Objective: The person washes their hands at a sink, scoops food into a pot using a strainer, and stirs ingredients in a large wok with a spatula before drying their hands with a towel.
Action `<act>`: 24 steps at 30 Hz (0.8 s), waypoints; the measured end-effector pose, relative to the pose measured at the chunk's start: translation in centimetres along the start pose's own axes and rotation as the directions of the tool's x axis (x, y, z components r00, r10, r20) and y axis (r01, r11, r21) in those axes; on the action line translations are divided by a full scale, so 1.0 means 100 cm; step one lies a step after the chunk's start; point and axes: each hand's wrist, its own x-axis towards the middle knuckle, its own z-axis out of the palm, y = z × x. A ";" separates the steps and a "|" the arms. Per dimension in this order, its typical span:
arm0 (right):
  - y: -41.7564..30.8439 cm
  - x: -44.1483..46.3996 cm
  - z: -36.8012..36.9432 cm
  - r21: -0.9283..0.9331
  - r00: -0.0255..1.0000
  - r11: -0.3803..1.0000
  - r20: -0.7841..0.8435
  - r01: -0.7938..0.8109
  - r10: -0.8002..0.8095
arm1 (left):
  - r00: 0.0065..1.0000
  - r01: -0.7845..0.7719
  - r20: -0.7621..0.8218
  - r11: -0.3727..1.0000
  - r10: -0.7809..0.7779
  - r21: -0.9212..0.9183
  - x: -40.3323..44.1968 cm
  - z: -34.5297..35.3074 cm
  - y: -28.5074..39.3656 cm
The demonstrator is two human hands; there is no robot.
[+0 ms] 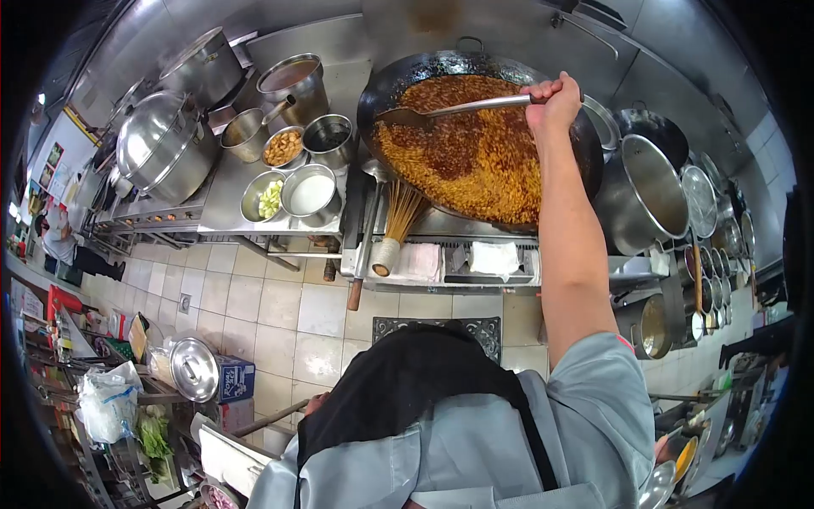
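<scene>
A large black wok [373, 93] holds a reddish-brown, oily mass of small pieces, more yellow toward the front. My right hand [554, 102] is closed around the handle of a long wok spatula [483, 105], reaching over the wok's right side. The spatula's blade lies in the food at the left. My left hand [315, 403] shows only as a small patch beside the dark apron [407, 382], near a metal bar [275, 416]. Its fingers are mostly hidden, so I cannot tell its grip.
Left of the wok stand metal pots with white liquid [310, 193], chopped green pieces [270, 200] and brown chunks [283, 148]. A bamboo whisk [397, 225] leans at the stove front. A big pot [649, 191] stands right. Another person [64, 237] is far left.
</scene>
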 end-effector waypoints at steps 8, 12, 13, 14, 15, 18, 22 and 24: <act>-0.067 -0.078 -0.004 -0.045 1.000 0.999 -0.010 -0.014 0.013 | 0.993 0.057 0.105 0.996 -0.050 -0.068 0.026 -0.024 -0.029; -0.106 -0.116 -0.006 -0.106 0.999 0.993 0.015 0.045 -0.043 | 0.985 0.105 0.150 0.989 -0.089 -0.102 0.045 -0.036 -0.028; -0.118 -0.124 -0.004 -0.124 0.998 0.990 0.013 0.060 -0.058 | 0.981 0.127 0.158 0.985 -0.108 -0.115 0.050 -0.038 -0.025; -0.129 -0.133 -0.002 -0.142 0.997 0.987 0.012 0.075 -0.074 | 0.977 0.158 0.167 0.979 -0.136 -0.128 0.054 -0.043 -0.021; -0.140 -0.142 -0.002 -0.148 0.996 0.986 0.044 0.079 -0.073 | 0.972 0.184 0.172 0.974 -0.160 -0.132 0.060 -0.047 -0.017; -0.169 -0.168 0.003 -0.230 0.989 0.963 0.079 0.137 -0.122 | 0.969 0.121 0.230 0.983 -0.088 -0.135 0.086 -0.048 -0.020; -0.191 -0.192 0.000 -0.326 0.968 0.927 0.225 0.186 -0.115 | 0.986 0.018 0.164 0.977 0.018 -0.213 0.105 -0.043 -0.019; -0.190 -0.196 -0.008 -0.372 0.943 0.905 0.321 0.207 -0.084 | 0.978 -0.128 0.137 0.974 0.155 -0.187 0.100 -0.049 -0.009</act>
